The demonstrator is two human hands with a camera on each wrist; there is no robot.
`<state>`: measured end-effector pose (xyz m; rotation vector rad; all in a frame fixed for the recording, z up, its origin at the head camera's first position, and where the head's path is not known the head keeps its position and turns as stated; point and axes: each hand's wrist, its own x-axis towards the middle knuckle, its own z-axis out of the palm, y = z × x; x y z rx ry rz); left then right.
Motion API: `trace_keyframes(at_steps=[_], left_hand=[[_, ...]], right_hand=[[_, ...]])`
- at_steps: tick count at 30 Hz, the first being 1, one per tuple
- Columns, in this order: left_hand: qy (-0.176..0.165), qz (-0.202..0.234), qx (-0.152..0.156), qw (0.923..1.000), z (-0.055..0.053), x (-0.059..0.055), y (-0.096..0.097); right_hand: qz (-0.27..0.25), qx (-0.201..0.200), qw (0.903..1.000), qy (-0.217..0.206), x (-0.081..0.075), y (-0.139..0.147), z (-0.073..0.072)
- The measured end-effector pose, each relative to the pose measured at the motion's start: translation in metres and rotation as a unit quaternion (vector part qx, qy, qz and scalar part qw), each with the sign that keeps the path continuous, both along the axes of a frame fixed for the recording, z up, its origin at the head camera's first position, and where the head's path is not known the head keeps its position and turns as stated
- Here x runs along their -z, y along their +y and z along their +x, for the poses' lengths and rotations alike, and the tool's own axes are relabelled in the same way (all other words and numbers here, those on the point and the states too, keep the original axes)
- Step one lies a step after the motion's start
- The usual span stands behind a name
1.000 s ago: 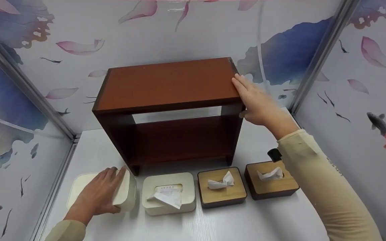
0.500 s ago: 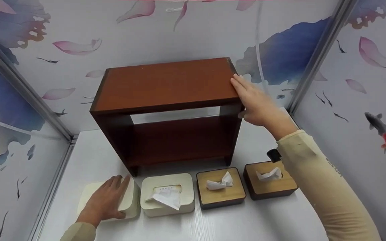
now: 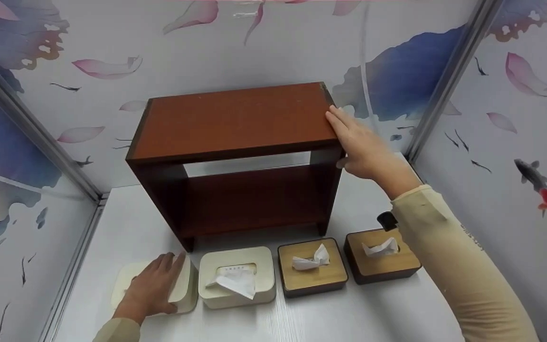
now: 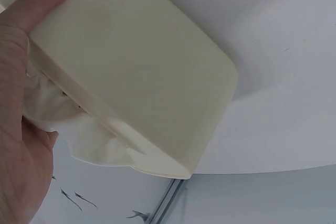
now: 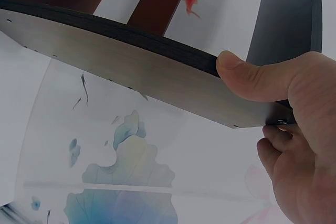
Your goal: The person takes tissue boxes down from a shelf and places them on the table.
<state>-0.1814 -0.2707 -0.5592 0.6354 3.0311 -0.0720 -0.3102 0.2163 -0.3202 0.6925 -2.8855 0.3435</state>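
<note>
My left hand (image 3: 152,287) spans a cream tissue box (image 3: 186,287) at the front left of the table, thumb on its near side and fingers across to the far side. In the left wrist view, white tissue (image 4: 97,137) sticks out of it under my palm. My right hand (image 3: 361,149) grips the upper right corner of a small reddish-brown wooden shelf (image 3: 235,121). The right wrist view shows my thumb on the front edge of its side panel (image 5: 136,69), with the other fingers bent at the top end.
A second cream tissue box (image 3: 264,268) stands just right of the held one. Two dark boxes with wooden lids, a nearer-middle box (image 3: 311,278) and a rightmost box (image 3: 378,268), complete the row before the shelf. Patterned walls (image 3: 112,28) enclose the white table (image 3: 330,318).
My left hand has moved right and slightly nearer with the cream tissue box, narrowing the gap to the second cream box. My right hand stays on the shelf corner.
</note>
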Motion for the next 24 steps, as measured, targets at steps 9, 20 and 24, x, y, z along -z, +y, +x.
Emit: trace_keyframes(at_steps=[9,20,24], left_hand=[[-0.027,0.006,0.003,0.9996,-0.001,-0.007,-0.001],[-0.055,0.078,-0.019,0.9953,0.002,-0.029,-0.007],[-0.012,0.084,-0.023,0.9961,0.001,-0.034,-0.01]], right_hand=[[-0.009,-0.005,0.9999,0.003,-0.001,-0.001,-0.001],[-0.01,-0.012,0.9996,0.021,0.003,0.002,-0.001],[-0.019,-0.022,0.9993,0.023,0.006,0.008,-0.002]])
